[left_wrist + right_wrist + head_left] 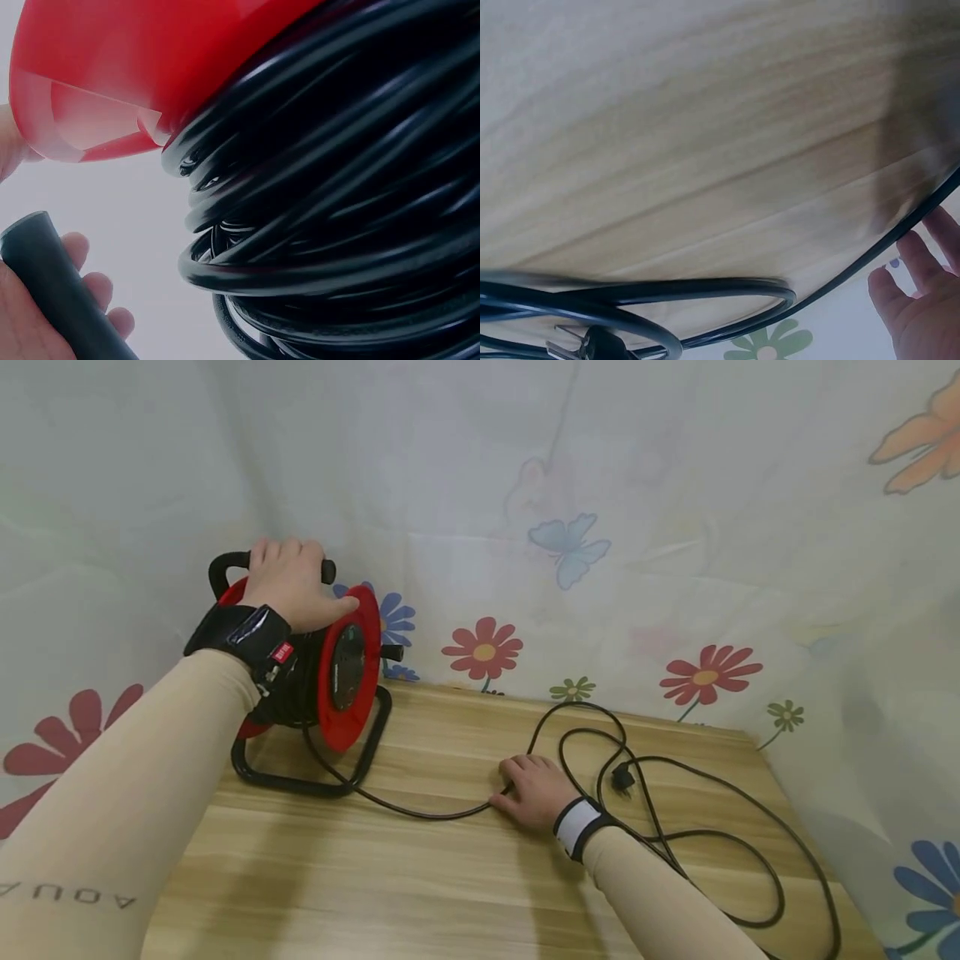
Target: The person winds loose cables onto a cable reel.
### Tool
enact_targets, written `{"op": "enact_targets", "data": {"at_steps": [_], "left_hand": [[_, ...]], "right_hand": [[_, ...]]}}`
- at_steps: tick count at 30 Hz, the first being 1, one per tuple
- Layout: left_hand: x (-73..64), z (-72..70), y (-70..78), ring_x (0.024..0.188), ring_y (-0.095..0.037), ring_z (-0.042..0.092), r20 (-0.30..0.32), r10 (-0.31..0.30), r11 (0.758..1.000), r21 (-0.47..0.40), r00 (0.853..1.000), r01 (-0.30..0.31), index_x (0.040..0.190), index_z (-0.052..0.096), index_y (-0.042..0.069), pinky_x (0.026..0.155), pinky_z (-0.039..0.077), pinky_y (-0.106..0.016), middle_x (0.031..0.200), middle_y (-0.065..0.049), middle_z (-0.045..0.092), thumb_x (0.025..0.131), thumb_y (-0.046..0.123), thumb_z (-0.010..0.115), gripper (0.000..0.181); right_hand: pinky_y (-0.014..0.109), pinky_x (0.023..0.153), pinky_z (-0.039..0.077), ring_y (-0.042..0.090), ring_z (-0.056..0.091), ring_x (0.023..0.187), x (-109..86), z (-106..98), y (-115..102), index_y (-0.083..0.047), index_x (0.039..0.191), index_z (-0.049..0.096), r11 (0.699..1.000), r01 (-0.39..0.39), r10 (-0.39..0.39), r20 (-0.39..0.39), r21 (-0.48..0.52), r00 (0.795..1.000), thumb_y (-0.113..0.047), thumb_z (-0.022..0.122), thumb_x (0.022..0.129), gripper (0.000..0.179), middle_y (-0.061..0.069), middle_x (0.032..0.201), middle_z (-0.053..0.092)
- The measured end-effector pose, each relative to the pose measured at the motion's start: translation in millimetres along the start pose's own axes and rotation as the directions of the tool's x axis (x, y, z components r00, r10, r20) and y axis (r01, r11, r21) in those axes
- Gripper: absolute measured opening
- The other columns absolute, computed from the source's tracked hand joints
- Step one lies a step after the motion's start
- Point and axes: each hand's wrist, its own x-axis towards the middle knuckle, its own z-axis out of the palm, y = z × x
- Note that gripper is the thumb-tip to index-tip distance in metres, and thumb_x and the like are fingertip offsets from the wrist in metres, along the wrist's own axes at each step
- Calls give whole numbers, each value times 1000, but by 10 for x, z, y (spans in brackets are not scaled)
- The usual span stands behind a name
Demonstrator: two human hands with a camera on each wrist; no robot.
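Note:
A red and black cable reel (369, 693) stands on its black tube frame at the left of the table. My left hand (288, 581) grips its top handle (64, 289), fingers wrapped over the bar, while the thumb lies by the red rim. Black cable (337, 180) is wound thickly round the drum. From the drum's underside a length of cable (427, 816) runs along the tabletop to my right hand (536, 793), which holds it low over the wood between thumb and fingers. The fingertips (919, 259) meet the cable in the right wrist view.
Loose cable loops (776, 893) spread over the right side of the wooden table (390, 893). Among them lies the black plug (622, 778), its metal pins showing in the right wrist view. A small crank knob (392, 652) sticks out from the reel. Flower-printed sheeting (450, 568) hangs behind.

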Motion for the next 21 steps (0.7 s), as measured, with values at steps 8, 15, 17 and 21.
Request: {"op": "enact_targets", "data": {"at_steps": [8, 15, 17, 21], "left_hand": [[6, -21, 35, 111, -46, 32, 28, -2, 1000, 12, 1000, 2, 117, 45, -5, 106, 16, -65, 106, -26, 47, 77, 44, 67, 67], [11, -30, 63, 112, -46, 32, 46, -2, 1000, 22, 999, 1, 112, 45, -4, 105, 16, -65, 103, -25, 46, 77, 42, 66, 61], [13, -32, 65, 112, -45, 31, 53, -3, 1000, 21, 999, 2, 111, 44, -3, 105, 15, -65, 103, -25, 45, 77, 42, 66, 60], [25, -33, 40, 113, -46, 30, 65, 0, 1000, 17, 998, -1, 111, 43, -4, 104, 15, -65, 105, -26, 44, 78, 41, 65, 60]], "right_hand": [[47, 94, 44, 23, 54, 103, -15, -17, 42, -20, 99, 59, 997, 73, -74, -51, -15, 996, -59, 56, 86, 42, 3, 113, 60], [44, 83, 48, 19, 52, 94, -34, 5, 55, -23, 83, 60, 993, 116, -118, -86, -30, 989, -56, 59, 85, 34, 0, 103, 58], [43, 82, 48, 18, 52, 92, -37, 19, 62, -22, 81, 59, 991, 128, -131, -94, -41, 987, -55, 59, 86, 33, -1, 101, 57], [44, 82, 48, 20, 52, 92, -31, 41, 79, -21, 79, 58, 987, 155, -160, -132, -49, 978, -51, 61, 86, 31, 1, 99, 58]]}}
